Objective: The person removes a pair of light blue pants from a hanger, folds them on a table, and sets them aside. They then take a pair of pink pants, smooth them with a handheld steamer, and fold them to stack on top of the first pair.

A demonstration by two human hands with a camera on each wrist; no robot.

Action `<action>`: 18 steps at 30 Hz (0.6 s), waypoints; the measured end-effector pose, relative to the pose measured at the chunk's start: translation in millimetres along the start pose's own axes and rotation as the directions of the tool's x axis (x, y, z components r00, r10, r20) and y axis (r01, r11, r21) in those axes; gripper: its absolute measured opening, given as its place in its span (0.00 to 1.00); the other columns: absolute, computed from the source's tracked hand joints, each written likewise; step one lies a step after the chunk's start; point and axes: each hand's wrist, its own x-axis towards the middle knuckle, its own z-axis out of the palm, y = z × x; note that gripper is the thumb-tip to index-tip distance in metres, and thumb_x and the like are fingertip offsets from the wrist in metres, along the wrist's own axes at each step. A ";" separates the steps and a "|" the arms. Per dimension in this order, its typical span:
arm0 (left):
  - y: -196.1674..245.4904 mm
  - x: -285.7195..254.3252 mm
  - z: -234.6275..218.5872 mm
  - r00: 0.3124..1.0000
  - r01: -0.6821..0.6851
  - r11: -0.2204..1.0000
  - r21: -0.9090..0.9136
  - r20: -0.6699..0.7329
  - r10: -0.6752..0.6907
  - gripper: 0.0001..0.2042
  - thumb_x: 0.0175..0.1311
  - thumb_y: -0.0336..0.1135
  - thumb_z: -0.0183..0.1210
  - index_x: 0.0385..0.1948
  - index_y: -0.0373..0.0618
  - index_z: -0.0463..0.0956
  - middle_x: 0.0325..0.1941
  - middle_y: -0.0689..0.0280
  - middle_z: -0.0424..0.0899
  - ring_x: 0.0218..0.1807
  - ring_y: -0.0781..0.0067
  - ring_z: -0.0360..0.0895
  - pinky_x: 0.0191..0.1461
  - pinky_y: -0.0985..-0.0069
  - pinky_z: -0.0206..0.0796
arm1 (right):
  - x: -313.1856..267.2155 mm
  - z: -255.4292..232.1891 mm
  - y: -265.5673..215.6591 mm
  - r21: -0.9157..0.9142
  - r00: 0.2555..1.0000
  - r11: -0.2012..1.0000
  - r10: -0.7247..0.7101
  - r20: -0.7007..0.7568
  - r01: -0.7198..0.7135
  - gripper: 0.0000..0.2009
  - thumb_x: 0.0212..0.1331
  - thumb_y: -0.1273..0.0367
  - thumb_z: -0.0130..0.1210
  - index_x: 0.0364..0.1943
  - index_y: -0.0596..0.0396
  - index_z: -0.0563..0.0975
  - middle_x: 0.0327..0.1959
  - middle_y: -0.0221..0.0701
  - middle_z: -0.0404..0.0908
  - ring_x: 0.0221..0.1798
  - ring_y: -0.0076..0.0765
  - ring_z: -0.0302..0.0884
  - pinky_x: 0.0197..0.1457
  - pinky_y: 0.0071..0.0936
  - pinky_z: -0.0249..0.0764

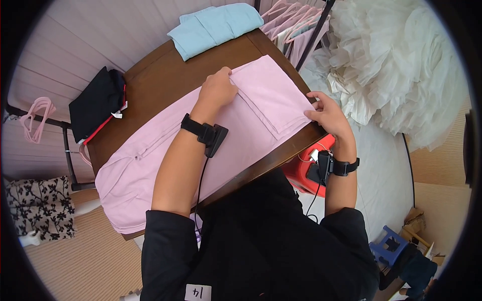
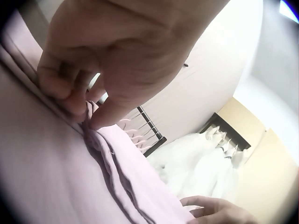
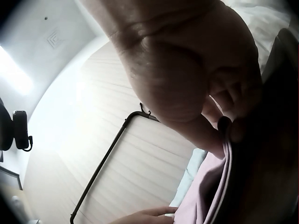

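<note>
A pink garment (image 1: 186,145) lies lengthwise over the brown table, its right end folded back into a flat layered panel (image 1: 271,90). At the inner edge of that panel, my left hand (image 1: 218,90) pinches the cloth between thumb and fingers; the left wrist view shows the gathered hem (image 2: 93,135) there. My right hand (image 1: 326,115) is at the garment's right end, thumb and fingertips gripping the layered edge (image 3: 219,172) near the table corner. Toward the left end, the pink cloth is rumpled and reaches the table's edge.
A folded light-blue garment (image 1: 216,30) lies at the table's (image 1: 155,75) far edge. Black folded clothing (image 1: 98,103) sits at the left. Pink hangers (image 1: 296,20) hang on a rack behind. White tulle dresses (image 1: 396,65) fill the right; a red stool (image 1: 304,173) stands below the near edge.
</note>
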 end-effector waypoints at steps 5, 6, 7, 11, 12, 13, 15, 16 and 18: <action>31.7 6.8 -12.2 0.977 -0.063 0.994 0.094 -0.196 0.081 0.20 0.52 0.32 0.58 0.50 0.42 0.77 0.44 0.50 0.84 0.51 0.53 0.80 0.54 0.65 0.71 | 3.8 4.5 4.8 0.039 1.000 0.999 0.031 -0.007 -0.030 0.27 0.49 0.67 0.67 0.56 0.58 0.74 0.28 0.31 0.77 0.32 0.29 0.75 0.38 0.27 0.71; 38.8 14.3 -12.4 0.984 -0.133 0.989 -0.061 -0.127 0.124 0.20 0.52 0.32 0.58 0.49 0.42 0.77 0.47 0.49 0.83 0.52 0.52 0.79 0.56 0.64 0.70 | 1.7 9.8 1.4 -0.006 0.999 1.000 0.010 -0.046 -0.010 0.27 0.48 0.67 0.67 0.55 0.58 0.74 0.28 0.32 0.77 0.32 0.29 0.74 0.38 0.27 0.71; 46.6 21.8 -12.7 0.981 -0.191 0.957 -0.217 -0.068 0.180 0.19 0.52 0.32 0.58 0.49 0.41 0.78 0.50 0.49 0.82 0.54 0.51 0.78 0.58 0.62 0.69 | -0.3 13.0 -1.2 -0.052 0.996 0.999 -0.015 -0.086 0.011 0.27 0.48 0.67 0.67 0.55 0.59 0.75 0.27 0.32 0.77 0.31 0.30 0.74 0.38 0.27 0.71; 63.7 53.5 9.7 0.990 -0.139 0.989 0.046 -0.015 0.139 0.22 0.53 0.33 0.58 0.53 0.40 0.75 0.41 0.52 0.84 0.38 0.57 0.84 0.45 0.67 0.75 | -0.7 23.1 9.0 -0.010 0.981 0.999 -0.034 -0.190 0.033 0.27 0.46 0.68 0.67 0.55 0.59 0.74 0.28 0.33 0.77 0.31 0.30 0.75 0.38 0.28 0.72; 67.2 57.7 9.4 0.989 -0.146 0.988 0.048 -0.018 0.147 0.22 0.53 0.33 0.58 0.53 0.40 0.75 0.41 0.52 0.84 0.38 0.57 0.84 0.45 0.67 0.75 | -2.8 25.0 7.8 -0.009 0.980 0.999 -0.038 -0.197 0.037 0.27 0.46 0.68 0.67 0.55 0.59 0.74 0.28 0.33 0.77 0.31 0.30 0.75 0.38 0.28 0.72; 70.8 62.2 9.1 0.988 -0.006 1.000 -0.024 0.154 0.010 0.18 0.54 0.30 0.55 0.49 0.38 0.75 0.38 0.51 0.84 0.36 0.56 0.84 0.41 0.65 0.76 | -5.0 27.4 7.5 0.011 0.972 0.999 -0.033 -0.232 0.036 0.28 0.46 0.68 0.66 0.55 0.59 0.74 0.28 0.33 0.77 0.31 0.30 0.75 0.38 0.28 0.72; 78.6 62.2 4.1 0.938 0.136 0.988 -0.066 0.329 -0.108 0.15 0.55 0.28 0.51 0.45 0.36 0.76 0.34 0.50 0.84 0.35 0.56 0.85 0.38 0.62 0.78 | -11.2 33.1 -3.6 0.073 0.957 0.997 -0.002 -0.289 0.024 0.29 0.46 0.70 0.66 0.57 0.59 0.73 0.29 0.32 0.77 0.32 0.28 0.75 0.38 0.26 0.72; 78.6 58.9 2.0 0.935 0.144 0.974 -0.178 0.346 -0.075 0.13 0.55 0.27 0.51 0.43 0.35 0.75 0.31 0.52 0.83 0.30 0.61 0.85 0.33 0.66 0.77 | -11.8 36.3 -2.3 0.076 0.956 0.997 0.001 -0.294 0.022 0.29 0.46 0.70 0.66 0.57 0.59 0.73 0.29 0.32 0.77 0.32 0.28 0.75 0.38 0.26 0.72; 77.4 61.8 2.1 0.932 0.151 0.947 -0.285 0.361 -0.040 0.12 0.56 0.27 0.50 0.41 0.34 0.75 0.28 0.54 0.82 0.26 0.66 0.84 0.27 0.69 0.77 | -10.8 42.3 5.0 0.160 0.938 0.983 -0.031 -0.344 0.091 0.29 0.46 0.72 0.65 0.57 0.59 0.72 0.29 0.31 0.77 0.33 0.26 0.74 0.39 0.25 0.71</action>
